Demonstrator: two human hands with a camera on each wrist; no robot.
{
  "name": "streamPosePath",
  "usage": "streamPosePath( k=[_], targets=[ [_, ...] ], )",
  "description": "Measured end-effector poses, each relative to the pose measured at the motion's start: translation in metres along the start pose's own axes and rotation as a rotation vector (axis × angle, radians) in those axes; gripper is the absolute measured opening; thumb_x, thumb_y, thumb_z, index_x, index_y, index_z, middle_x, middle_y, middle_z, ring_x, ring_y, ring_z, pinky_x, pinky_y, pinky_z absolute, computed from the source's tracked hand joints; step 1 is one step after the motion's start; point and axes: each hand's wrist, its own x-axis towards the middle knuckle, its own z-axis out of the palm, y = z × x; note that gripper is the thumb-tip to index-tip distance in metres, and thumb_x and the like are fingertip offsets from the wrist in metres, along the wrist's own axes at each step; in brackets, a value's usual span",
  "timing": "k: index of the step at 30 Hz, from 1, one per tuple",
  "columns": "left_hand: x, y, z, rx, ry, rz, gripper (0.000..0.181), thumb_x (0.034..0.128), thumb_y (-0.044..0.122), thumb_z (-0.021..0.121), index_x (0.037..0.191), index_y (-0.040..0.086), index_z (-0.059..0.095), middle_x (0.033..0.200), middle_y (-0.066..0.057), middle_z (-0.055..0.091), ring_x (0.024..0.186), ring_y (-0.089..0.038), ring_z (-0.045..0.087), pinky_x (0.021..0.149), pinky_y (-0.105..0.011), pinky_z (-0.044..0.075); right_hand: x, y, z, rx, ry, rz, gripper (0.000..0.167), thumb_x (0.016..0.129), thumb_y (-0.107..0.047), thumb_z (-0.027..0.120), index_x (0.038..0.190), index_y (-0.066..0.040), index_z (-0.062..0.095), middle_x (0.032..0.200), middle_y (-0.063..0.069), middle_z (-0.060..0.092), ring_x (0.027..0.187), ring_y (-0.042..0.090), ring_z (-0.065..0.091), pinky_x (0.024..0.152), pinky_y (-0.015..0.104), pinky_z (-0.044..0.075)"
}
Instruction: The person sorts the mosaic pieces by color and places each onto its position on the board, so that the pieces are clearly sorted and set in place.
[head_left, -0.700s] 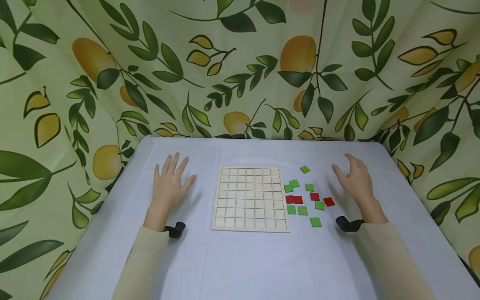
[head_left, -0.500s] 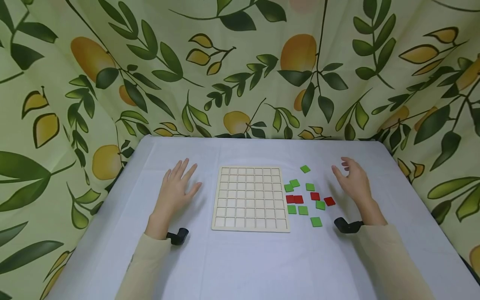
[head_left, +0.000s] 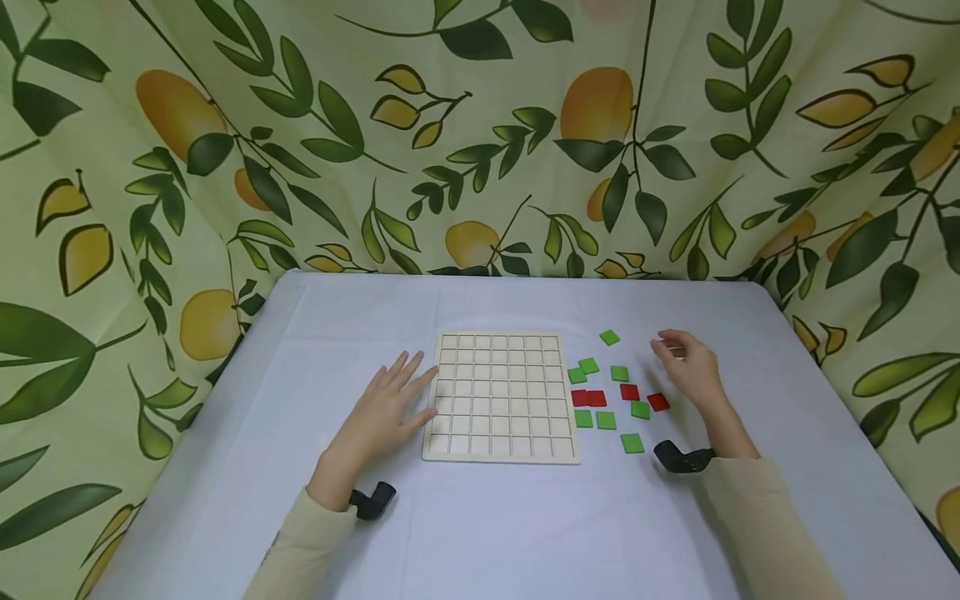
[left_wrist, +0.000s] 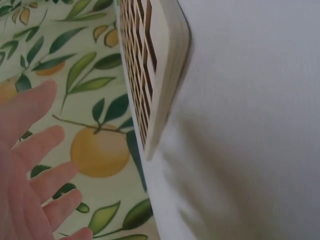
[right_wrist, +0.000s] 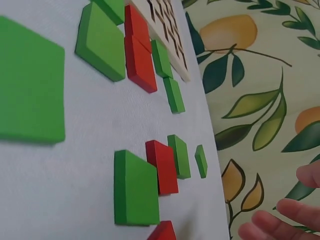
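A pale wooden board (head_left: pixel 501 461) with a square grid of shallow compartments lies flat on the table. My left hand (head_left: pixel 381 417) is spread above the board's left edge, its fingers (left_wrist: pixel 55 172) apart and nothing in them. Just right of the board lie loose square tiles, several green ones such as the green tile (head_left: pixel 632 443) and several red ones such as the red tile (head_left: pixel 658 402). My right hand (head_left: pixel 692 373) hovers right of the tiles with loosely bent fingers (right_wrist: pixel 280 220) and holds nothing.
A white cloth covers the table (head_left: pixel 495 533). Behind and beside it hangs a curtain (head_left: pixel 300 208) printed with fruit and leaves. A black wrist camera (head_left: pixel 373 501) sits at the left wrist, another black camera (head_left: pixel 682 457) at the right.
My left hand has moved right and nearer, up to the board's left edge. The right hand has shifted left toward the tiles, its fingers bending more. Board and tiles stay put.
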Motion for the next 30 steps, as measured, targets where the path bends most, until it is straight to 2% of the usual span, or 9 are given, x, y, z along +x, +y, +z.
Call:
streamPosePath(
  k=[5, 7, 11, 14, 17, 21, 25, 30],
  targets=[
    [-0.004, 0.010, 0.002, -0.030, -0.061, 0.032, 0.061, 0.0933, 0.043, 0.058, 0.147, 0.018, 0.042, 0.159, -0.011, 0.031, 0.150, -0.035, 0.024, 0.119, -0.060, 0.026, 0.004, 0.005, 0.009, 0.058, -0.030, 0.047, 0.053, 0.100, -0.041, 0.045, 0.133, 0.001, 0.049, 0.127, 0.027, 0.055, 0.108, 0.037, 0.056, 0.067, 0.021, 0.051],
    [-0.005, 0.013, 0.004, -0.038, -0.081, 0.050, 0.061, 0.0931, 0.041, 0.059, 0.147, 0.018, 0.042, 0.159, -0.011, 0.031, 0.150, -0.036, 0.024, 0.119, -0.060, 0.026, 0.010, 0.013, 0.015, 0.092, -0.030, 0.055, 0.054, 0.099, -0.043, 0.046, 0.133, -0.001, 0.050, 0.127, 0.026, 0.056, 0.104, 0.036, 0.059, 0.063, 0.012, 0.046],
    [-0.007, 0.019, 0.008, -0.058, -0.115, 0.069, 0.061, 0.0921, 0.039, 0.061, 0.147, 0.020, 0.042, 0.159, -0.011, 0.031, 0.150, -0.035, 0.025, 0.119, -0.059, 0.026, 0.027, 0.034, 0.032, 0.127, -0.026, 0.084, 0.058, 0.097, -0.052, 0.045, 0.132, -0.006, 0.052, 0.124, 0.021, 0.059, 0.098, 0.028, 0.062, 0.058, 0.006, 0.046],
    [-0.009, 0.024, 0.013, -0.071, -0.147, 0.083, 0.062, 0.0919, 0.038, 0.062, 0.147, 0.020, 0.041, 0.159, -0.010, 0.031, 0.150, -0.034, 0.025, 0.120, -0.059, 0.026, 0.035, 0.040, 0.038, 0.142, -0.050, 0.115, 0.060, 0.096, -0.054, 0.045, 0.133, -0.007, 0.051, 0.125, 0.020, 0.059, 0.096, 0.023, 0.063, 0.063, 0.007, 0.048],
    [-0.010, 0.028, 0.018, -0.055, -0.180, 0.116, 0.062, 0.0920, 0.038, 0.062, 0.147, 0.018, 0.041, 0.159, -0.011, 0.032, 0.149, -0.034, 0.026, 0.118, -0.059, 0.028, 0.034, 0.031, 0.039, 0.171, -0.084, 0.162, 0.059, 0.097, -0.050, 0.046, 0.135, -0.006, 0.049, 0.125, 0.019, 0.058, 0.093, 0.018, 0.062, 0.065, 0.008, 0.049],
    [-0.011, 0.031, 0.023, -0.034, -0.201, 0.153, 0.059, 0.0915, 0.037, 0.062, 0.144, 0.017, 0.045, 0.158, -0.012, 0.034, 0.148, -0.035, 0.029, 0.116, -0.059, 0.032, 0.027, 0.005, 0.034, 0.229, -0.123, 0.251, 0.054, 0.099, -0.042, 0.047, 0.138, -0.005, 0.046, 0.127, 0.019, 0.057, 0.089, 0.014, 0.060, 0.064, 0.008, 0.046],
    [-0.011, 0.033, 0.024, -0.056, -0.234, 0.140, 0.057, 0.0921, 0.038, 0.062, 0.144, 0.019, 0.046, 0.158, -0.012, 0.034, 0.149, -0.035, 0.027, 0.117, -0.058, 0.030, 0.024, -0.009, 0.032, 0.246, -0.151, 0.311, 0.052, 0.100, -0.038, 0.046, 0.140, -0.005, 0.044, 0.130, 0.020, 0.057, 0.085, 0.015, 0.061, 0.063, 0.006, 0.045],
    [-0.010, 0.033, 0.023, -0.110, -0.283, 0.127, 0.058, 0.0937, 0.038, 0.059, 0.146, 0.018, 0.043, 0.159, -0.012, 0.031, 0.150, -0.036, 0.024, 0.119, -0.058, 0.028, 0.030, -0.007, 0.038, 0.243, -0.150, 0.348, 0.053, 0.099, -0.038, 0.049, 0.139, -0.005, 0.044, 0.127, 0.020, 0.058, 0.079, 0.013, 0.062, 0.057, 0.006, 0.046]
  ],
)
